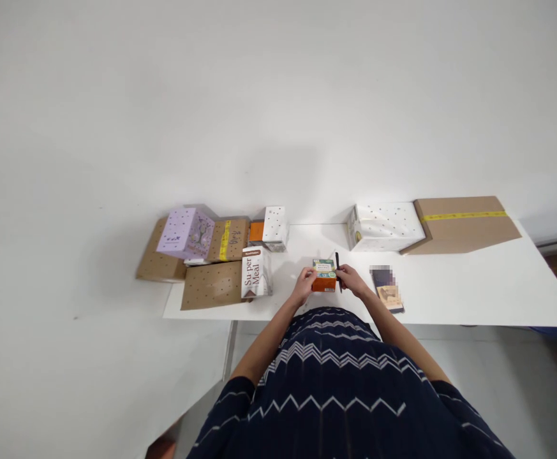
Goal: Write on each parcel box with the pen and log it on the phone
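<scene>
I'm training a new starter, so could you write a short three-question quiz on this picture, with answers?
1. Which hand holds the thin black tool?
2. True or false: the left hand touches the orange and green box.
3. What colour is the tape on the big brown box at the right?
A) Red
B) Yellow
C) Blue

Key:
1. The right hand.
2. True.
3. B.

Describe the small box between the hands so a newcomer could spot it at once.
On the long white table, look just beyond the navy zigzag clothing. There, between the left hand and right hand, is a small box. Unlike its neighbours, it pairs a green-patterned top with an orange front.
</scene>
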`<action>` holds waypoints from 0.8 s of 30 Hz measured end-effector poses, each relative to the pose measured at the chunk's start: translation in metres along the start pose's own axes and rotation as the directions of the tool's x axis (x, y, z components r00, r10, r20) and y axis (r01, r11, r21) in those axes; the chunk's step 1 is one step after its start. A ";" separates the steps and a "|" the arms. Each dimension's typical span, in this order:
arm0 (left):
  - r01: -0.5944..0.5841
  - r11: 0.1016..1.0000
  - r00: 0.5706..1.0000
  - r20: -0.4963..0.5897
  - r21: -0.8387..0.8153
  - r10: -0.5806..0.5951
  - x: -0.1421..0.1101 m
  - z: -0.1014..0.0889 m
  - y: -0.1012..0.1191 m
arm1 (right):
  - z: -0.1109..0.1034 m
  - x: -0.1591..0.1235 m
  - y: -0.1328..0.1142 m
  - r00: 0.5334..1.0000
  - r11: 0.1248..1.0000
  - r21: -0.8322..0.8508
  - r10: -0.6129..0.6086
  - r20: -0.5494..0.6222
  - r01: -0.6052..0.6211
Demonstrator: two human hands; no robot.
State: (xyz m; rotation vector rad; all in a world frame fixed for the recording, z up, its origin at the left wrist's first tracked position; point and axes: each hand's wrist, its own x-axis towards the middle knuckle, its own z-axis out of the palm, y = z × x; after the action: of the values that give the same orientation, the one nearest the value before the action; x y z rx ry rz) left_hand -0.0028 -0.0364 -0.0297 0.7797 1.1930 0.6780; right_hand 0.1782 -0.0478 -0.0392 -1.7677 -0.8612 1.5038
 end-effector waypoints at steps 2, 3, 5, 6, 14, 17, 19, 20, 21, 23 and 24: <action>-0.079 0.984 0.996 -0.036 0.161 0.086 0.004 -0.001 -0.009 | -0.002 -0.002 -0.003 1.000 0.999 0.048 -0.008 -0.013 0.009; -0.101 0.961 0.992 -0.047 0.256 0.117 0.005 -0.002 -0.013 | -0.004 -0.003 -0.004 0.999 0.998 0.069 -0.012 -0.030 0.014; -0.103 0.910 0.989 -0.057 0.401 0.137 0.008 -0.004 -0.021 | -0.007 -0.006 -0.006 0.997 0.993 0.111 -0.018 -0.077 0.027; -0.098 0.889 0.989 -0.054 0.447 0.137 0.009 -0.005 -0.024 | -0.009 -0.007 -0.008 0.995 0.991 0.130 -0.022 -0.102 0.035; -0.173 0.749 0.983 0.070 0.639 0.168 0.005 0.000 -0.024 | -0.015 -0.033 -0.032 0.933 0.926 0.317 -0.086 -0.349 0.204; -0.204 0.712 0.978 0.106 0.672 0.179 0.001 0.003 -0.018 | -0.011 -0.039 -0.037 0.937 0.928 0.289 -0.136 -0.322 0.235; -0.207 0.665 0.977 0.112 0.718 0.184 -0.002 0.004 -0.014 | -0.005 -0.040 -0.037 0.932 0.937 0.228 -0.189 -0.309 0.265; -0.208 0.626 0.976 0.119 0.751 0.181 -0.004 0.004 -0.012 | -0.002 -0.039 -0.037 0.928 0.942 0.185 -0.218 -0.303 0.282; -0.209 0.576 0.976 0.130 0.790 0.175 -0.006 0.005 -0.009 | 0.001 -0.037 -0.036 0.922 0.944 0.141 -0.245 -0.301 0.297; -0.226 0.452 0.972 0.167 0.863 0.168 -0.010 0.005 -0.003 | 0.008 -0.034 -0.034 0.913 0.944 0.082 -0.285 -0.291 0.320; -0.243 0.388 0.967 0.190 0.889 0.170 -0.012 0.006 0.000 | 0.012 -0.032 -0.033 0.915 0.944 0.073 -0.291 -0.280 0.323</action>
State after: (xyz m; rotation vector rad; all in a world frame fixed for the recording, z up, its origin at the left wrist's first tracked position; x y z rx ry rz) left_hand 0.0001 -0.0469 -0.0223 1.9134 1.3900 0.1030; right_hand 0.1600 -0.0550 0.0041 -1.6131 -0.8475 1.0632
